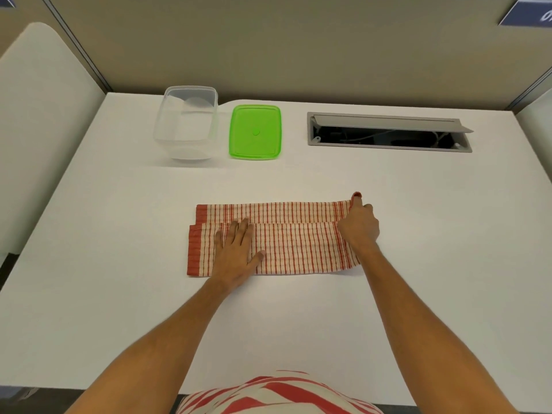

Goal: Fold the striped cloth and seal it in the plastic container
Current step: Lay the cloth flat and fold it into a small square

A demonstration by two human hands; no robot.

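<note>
The red-and-cream striped cloth (292, 234) lies folded lengthwise in the middle of the white table, its near layer overlapping the far one. My left hand (236, 252) rests flat on the cloth's left part, fingers spread. My right hand (358, 225) pinches the cloth's far right corner, which is lifted slightly off the table. The clear plastic container (186, 127) stands open at the back left, empty. Its green lid (255, 131) lies flat just to the right of it.
A grey cable hatch (388, 132) with a raised flap is set into the table at the back right. Beige partition walls enclose the desk (418, 219) at the back and sides. White panels stand at the left and right edges.
</note>
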